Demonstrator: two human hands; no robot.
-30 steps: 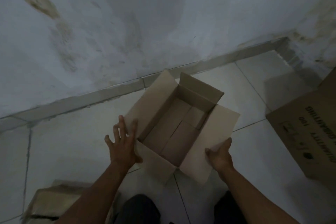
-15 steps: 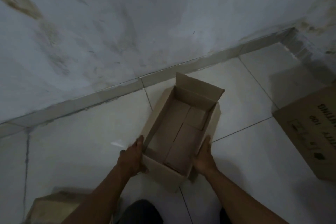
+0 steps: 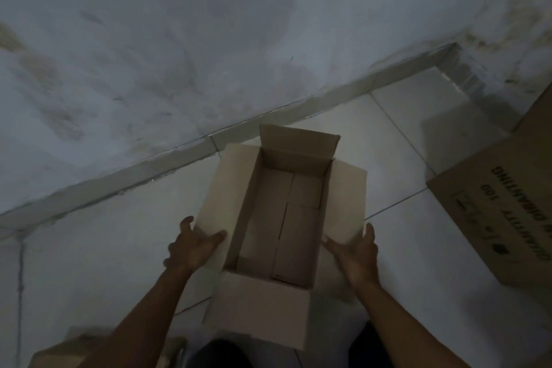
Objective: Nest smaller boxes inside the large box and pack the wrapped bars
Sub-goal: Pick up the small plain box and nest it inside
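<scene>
A plain brown cardboard box stands open on the tiled floor in front of me, all its top flaps spread outward and nothing inside. My left hand grips the near corner of the box's left flap, thumb on top. My right hand holds the near corner of the right flap the same way. No wrapped bars are in view.
A larger printed cardboard box stands at the right edge. Another cardboard piece lies at the bottom left beside my knee. A stained wall with a tiled skirting runs behind the box.
The box has come closer to me and turned straighter. Its side flaps, pressed upright half a second ago, are now spread outward, with each hand on a flap corner.
</scene>
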